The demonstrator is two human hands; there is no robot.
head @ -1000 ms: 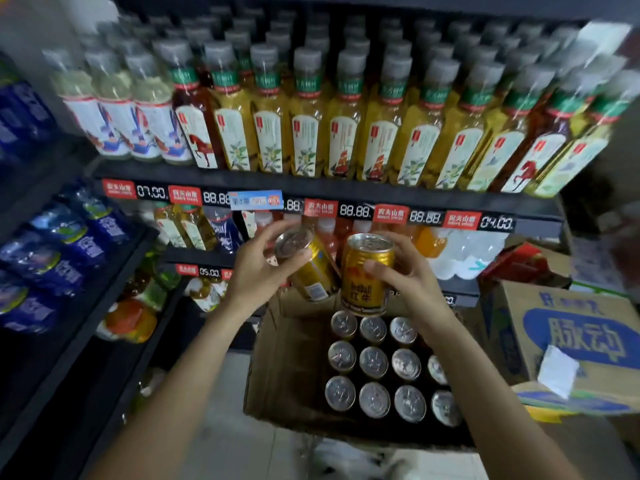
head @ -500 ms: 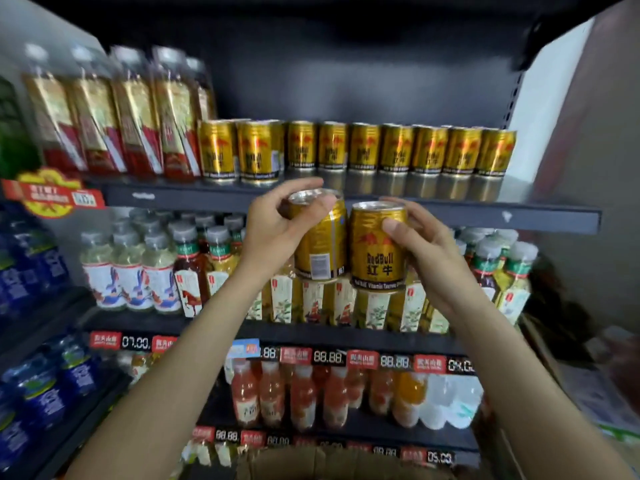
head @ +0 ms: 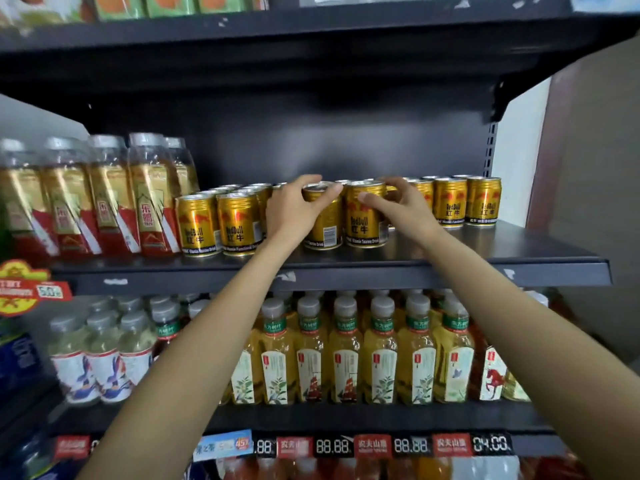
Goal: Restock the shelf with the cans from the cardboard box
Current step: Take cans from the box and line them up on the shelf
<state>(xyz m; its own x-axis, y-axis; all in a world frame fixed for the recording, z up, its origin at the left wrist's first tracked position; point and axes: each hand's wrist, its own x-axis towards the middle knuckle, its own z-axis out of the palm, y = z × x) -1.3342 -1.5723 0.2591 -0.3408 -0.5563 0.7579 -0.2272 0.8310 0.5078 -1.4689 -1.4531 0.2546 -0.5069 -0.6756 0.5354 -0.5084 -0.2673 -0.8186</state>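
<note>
- Change: half a second ago both cans were held in the air in front of the shelf; they now stand upright on the shelf (head: 485, 252), side by side in the gap at its front.
- Left hand (head: 294, 213): fingers and thumb curled round the top of the left can (head: 323, 226); grip not released.
- Right hand (head: 403, 209): thumb on the face of the right can (head: 363, 225), fingers wrapped over its far side; grip not released.
- Meaning for the task: this pair appears placed. The remaining action is judged to be letting go and returning for more.
- The cardboard box is not in view at this moment; it cannot be told how many cans remain.
- Neighbours: two front-row cans (head: 218, 225) stand just left of the left hand. A back row of cans (head: 465, 202) runs to the right behind the hands.
- Tall gold-and-red bottles (head: 104, 199) occupy the left end of the same shelf.
- Yellow tea bottles (head: 346, 355) fill the shelf below, under both forearms.
- Obstruction: the adjacent cans sit close; a careless withdrawal could knock them over.
</note>
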